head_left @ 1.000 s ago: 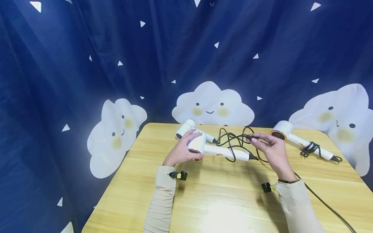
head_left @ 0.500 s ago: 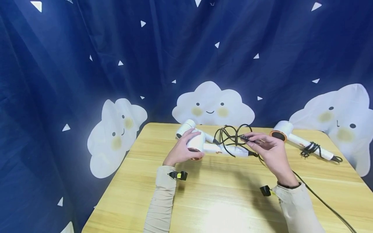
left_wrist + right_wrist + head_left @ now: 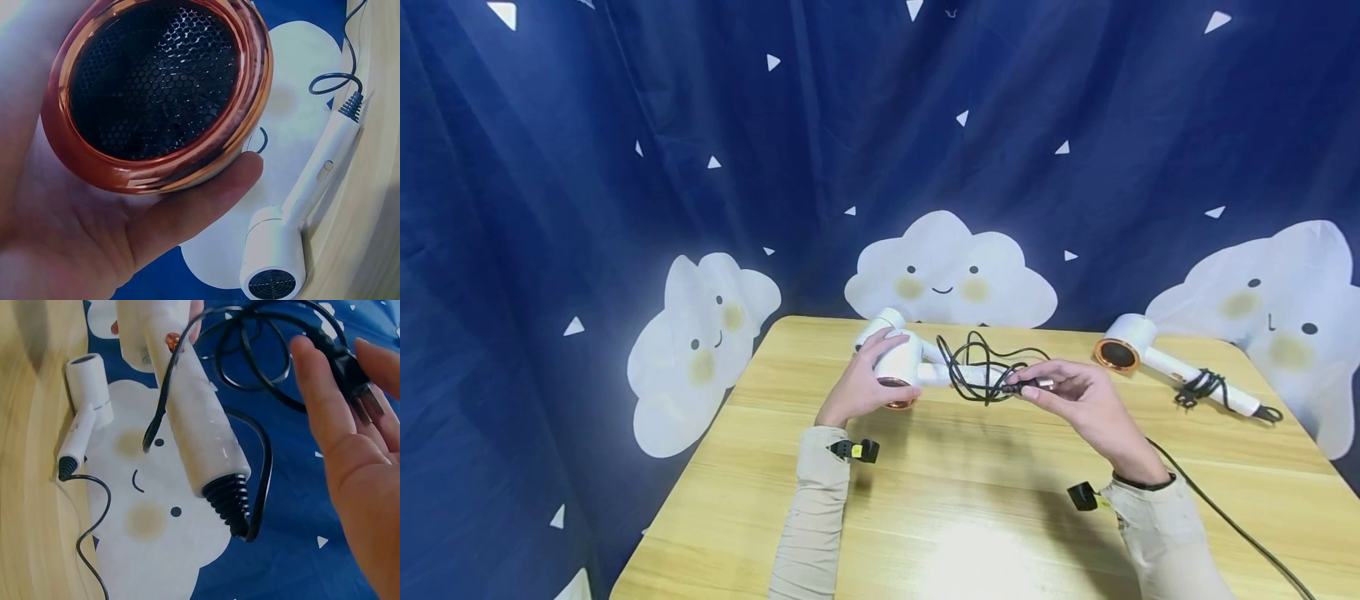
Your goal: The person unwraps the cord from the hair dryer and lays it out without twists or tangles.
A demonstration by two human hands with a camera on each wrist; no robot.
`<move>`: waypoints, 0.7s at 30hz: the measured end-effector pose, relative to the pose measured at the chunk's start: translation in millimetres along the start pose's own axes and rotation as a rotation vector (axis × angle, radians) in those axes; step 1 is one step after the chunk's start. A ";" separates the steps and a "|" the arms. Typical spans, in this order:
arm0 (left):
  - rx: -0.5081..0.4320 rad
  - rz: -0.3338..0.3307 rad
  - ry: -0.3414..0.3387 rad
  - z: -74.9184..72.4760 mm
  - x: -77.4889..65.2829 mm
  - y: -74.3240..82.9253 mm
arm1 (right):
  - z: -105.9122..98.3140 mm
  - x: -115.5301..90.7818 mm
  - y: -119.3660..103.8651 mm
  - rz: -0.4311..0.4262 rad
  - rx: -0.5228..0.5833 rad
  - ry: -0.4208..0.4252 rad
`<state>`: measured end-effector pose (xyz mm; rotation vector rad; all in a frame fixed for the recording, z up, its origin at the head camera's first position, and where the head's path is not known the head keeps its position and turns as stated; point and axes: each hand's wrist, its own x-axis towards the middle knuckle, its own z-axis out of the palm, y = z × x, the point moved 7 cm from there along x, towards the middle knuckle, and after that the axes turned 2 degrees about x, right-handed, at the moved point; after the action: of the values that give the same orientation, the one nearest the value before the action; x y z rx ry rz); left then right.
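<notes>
Held hair dryer: white (image 3: pixel 901 360), up off the table (image 3: pixel 752 500), handle pointing to 3 o'clock from its barrel.
Left hand: grips the barrel (image 3: pixel 859 385), thumb along the lower side of the copper ring (image 3: pixel 254 81), which frames a dark mesh grille (image 3: pixel 150 81).
Right hand: pinches a black plug (image 3: pixel 342 365) between thumb and fingers (image 3: pixel 1090 412), metal prongs exposed; placed at about 4 o'clock from the held barrel.
Cord: black, leaving the ribbed handle end (image 3: pixel 268 469); loose loops of black cord gathered across the handle and up to the plug.
Rear hair dryer: white (image 3: pixel 275 250), lying on the table at 11 o'clock from the held barrel, partly hidden in the head view.
Third hair dryer: white (image 3: pixel 1168 363), on the table at 2 o'clock from the right hand, cord bundled around its handle.
Backdrop: blue curtain (image 3: pixel 775 150), printed with clouds and white triangles.
</notes>
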<state>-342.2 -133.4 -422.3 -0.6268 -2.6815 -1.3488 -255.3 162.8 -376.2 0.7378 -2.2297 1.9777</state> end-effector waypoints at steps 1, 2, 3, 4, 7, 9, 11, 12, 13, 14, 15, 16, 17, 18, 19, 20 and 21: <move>-0.003 0.003 0.003 -0.3 0.0 -0.2 | 0.1 -0.2 2.1 0.023 -0.024 -0.016; -0.001 0.005 0.007 -0.5 0.3 -0.8 | 0.4 -0.4 4.1 0.040 -0.048 -0.037; -0.002 0.007 0.010 -0.8 0.3 -1.2 | 0.6 -0.6 6.2 0.052 -0.073 -0.061; -0.004 0.008 0.012 -1.1 0.3 -1.6 | 0.9 -0.8 8.5 0.063 -0.093 -0.086; -0.017 0.011 0.017 -2.0 0.4 -2.0 | 4.9 -0.9 15.6 0.068 -0.105 -0.191; -0.028 0.014 0.020 -3.0 0.2 -1.6 | 8.6 -0.7 20.7 0.065 -0.091 -0.262; -0.038 0.022 0.023 -4.1 0.2 -0.1 | 11.9 -0.4 26.4 0.065 -0.090 -0.315; -0.039 0.026 0.023 -4.4 0.3 0.8 | 13.2 -0.4 29.5 0.073 -0.092 -0.336; -0.039 0.029 0.024 -4.7 0.3 1.4 | 13.6 -0.4 32.8 0.084 -0.104 -0.345; -0.040 0.033 0.024 -5.0 0.4 2.1 | 13.9 -0.5 36.1 0.097 -0.113 -0.350; -0.039 0.036 0.024 -5.1 0.4 2.6 | 14.1 -0.5 38.8 0.108 -0.122 -0.353; -0.037 0.036 0.024 -5.2 0.3 2.7 | 14.0 -0.4 41.4 0.122 -0.126 -0.353; -0.036 0.035 0.024 -5.3 0.3 2.6 | 13.7 -0.5 43.7 0.137 -0.127 -0.351; -0.038 0.035 0.024 -5.4 0.2 2.6 | 13.1 -0.7 46.1 0.154 -0.127 -0.347; -0.042 0.033 0.025 -5.6 0.0 2.2 | 12.1 -0.8 48.0 0.169 -0.125 -0.338; -0.048 0.030 0.026 -6.0 -0.1 1.9 | 11.1 -0.8 49.9 0.188 -0.120 -0.330; -0.053 0.028 0.029 -6.7 -0.5 1.7 | 9.8 -0.9 51.7 0.207 -0.118 -0.319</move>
<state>-341.8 -137.9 -417.1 -0.6424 -2.6121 -1.4155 -272.3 156.6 -425.6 0.8964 -2.6784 1.9050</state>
